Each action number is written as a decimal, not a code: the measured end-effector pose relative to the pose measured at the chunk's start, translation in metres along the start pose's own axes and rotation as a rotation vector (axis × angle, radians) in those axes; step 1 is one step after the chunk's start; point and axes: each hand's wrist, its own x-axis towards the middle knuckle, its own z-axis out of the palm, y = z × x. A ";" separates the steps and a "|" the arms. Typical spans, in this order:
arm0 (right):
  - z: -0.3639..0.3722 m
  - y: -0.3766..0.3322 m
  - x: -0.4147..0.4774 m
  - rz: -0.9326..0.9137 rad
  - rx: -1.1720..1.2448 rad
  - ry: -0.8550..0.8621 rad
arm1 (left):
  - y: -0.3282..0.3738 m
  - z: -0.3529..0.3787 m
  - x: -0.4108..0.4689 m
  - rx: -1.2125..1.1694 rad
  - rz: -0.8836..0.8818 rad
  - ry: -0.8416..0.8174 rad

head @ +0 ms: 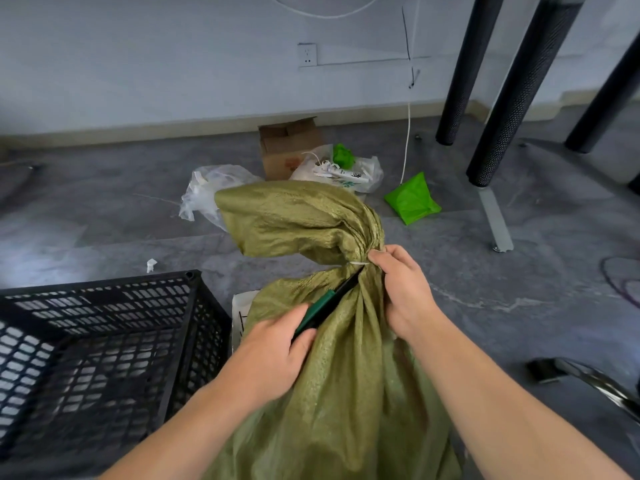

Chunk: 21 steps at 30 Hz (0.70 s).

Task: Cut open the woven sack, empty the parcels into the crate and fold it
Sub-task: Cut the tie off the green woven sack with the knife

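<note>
An olive-green woven sack (346, 375) stands upright in front of me, its neck cinched by a white tie (358, 263), with the loose top (291, 220) flopped to the left. My left hand (273, 355) grips a green-handled cutter (325, 306) whose dark blade points up at the tie. My right hand (403, 289) pinches the gathered neck of the sack just right of the tie. A black plastic lattice crate (104, 341) sits at the left, beside the sack. The parcels inside the sack are hidden.
On the grey floor behind lie an open cardboard box (287, 147), clear plastic bags (207, 192), a bright green bag (412, 199) and a white cable (407, 140). Black table legs (512, 91) rise at the right. A chrome chair base (588, 379) is near right.
</note>
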 end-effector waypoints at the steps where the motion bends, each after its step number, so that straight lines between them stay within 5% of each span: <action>1: 0.001 -0.001 0.000 -0.012 -0.011 0.014 | 0.001 0.000 0.000 -0.014 -0.011 0.003; 21: 0.011 0.007 -0.006 -0.001 0.045 0.196 | 0.002 0.007 0.004 -0.024 -0.108 -0.079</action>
